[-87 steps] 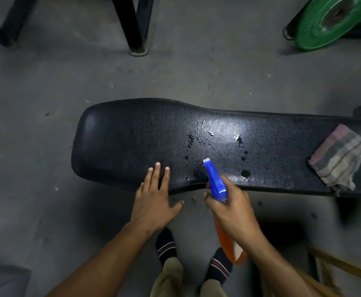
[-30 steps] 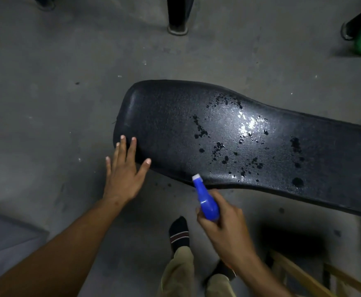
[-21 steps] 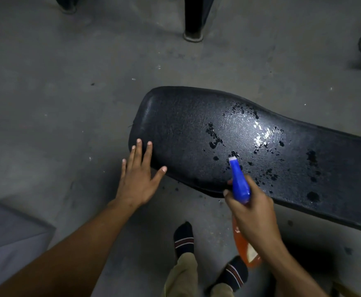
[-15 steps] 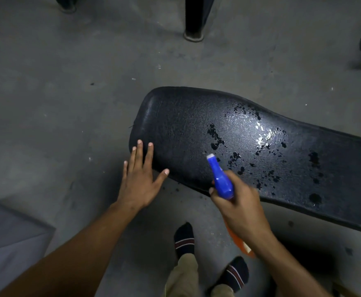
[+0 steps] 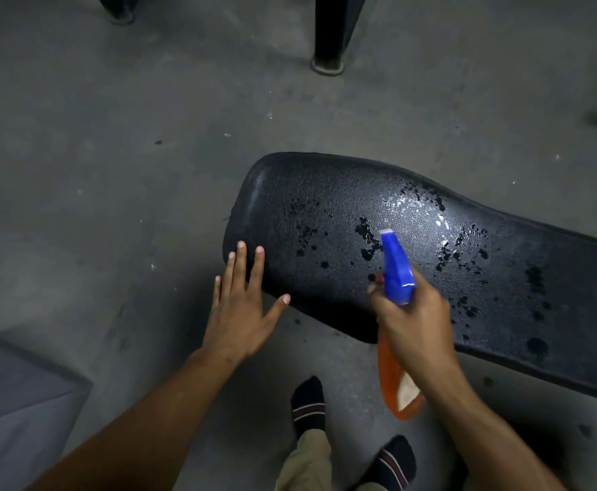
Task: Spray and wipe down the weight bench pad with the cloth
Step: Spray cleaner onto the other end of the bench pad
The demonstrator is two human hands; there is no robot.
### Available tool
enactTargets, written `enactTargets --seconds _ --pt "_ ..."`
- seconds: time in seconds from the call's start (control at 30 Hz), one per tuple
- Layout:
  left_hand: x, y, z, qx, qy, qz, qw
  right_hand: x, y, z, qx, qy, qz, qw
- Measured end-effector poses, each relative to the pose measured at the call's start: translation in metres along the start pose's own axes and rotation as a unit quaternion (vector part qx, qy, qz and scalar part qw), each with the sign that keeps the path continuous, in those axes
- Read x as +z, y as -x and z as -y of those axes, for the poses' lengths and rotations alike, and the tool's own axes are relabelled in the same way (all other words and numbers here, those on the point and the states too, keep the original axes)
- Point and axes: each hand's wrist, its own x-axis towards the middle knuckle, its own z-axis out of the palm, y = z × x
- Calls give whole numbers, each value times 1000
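The black weight bench pad (image 5: 325,193) runs from the middle of the view to the right edge, speckled with wet spray drops. My right hand (image 5: 413,324) grips a spray bottle (image 5: 396,271) with a blue head and an orange body, its nozzle pointing over the pad's left part. My left hand (image 5: 240,306) is spread flat with straight fingers at the pad's near left corner, fingertips over its edge. The cloth is out of view.
Grey concrete floor (image 5: 112,154) lies all around. A black equipment leg (image 5: 328,62) stands behind the pad, another at the top left (image 5: 119,15). A grey slab (image 5: 13,412) fills the lower left corner. My socked feet (image 5: 309,402) stand below the pad.
The spray bottle has swung over the pad's near edge and fresh drops now speckle the pad's left part. My left hand has stayed at the pad's left corner.
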Motion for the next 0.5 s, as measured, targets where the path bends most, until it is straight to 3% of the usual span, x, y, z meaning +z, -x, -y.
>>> enactTargets --seconds 0.37,0.5 --pt "6 0 2 6 16 -26 1000 28 5 27 -139 71 119 981" --pt "9 -2 3 18 92 -42 995 36 12 27 -140 71 151 976"
